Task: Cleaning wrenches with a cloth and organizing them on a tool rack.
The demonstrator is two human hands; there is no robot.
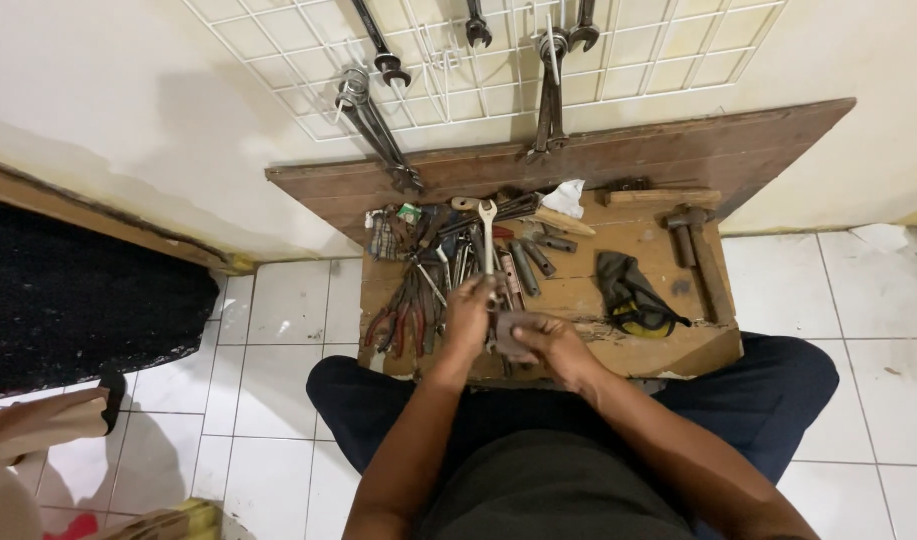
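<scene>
Your left hand (469,315) grips an open-ended spanner (488,235), its head pointing away from you. Your right hand (544,340) holds a small grey cloth (509,335) against its lower end.

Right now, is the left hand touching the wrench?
Touching. The head view shows the left hand closed around the lower shank of the wrench, whose open end sticks up above the fingers. The right hand holds a small grey pad beside it.
</scene>
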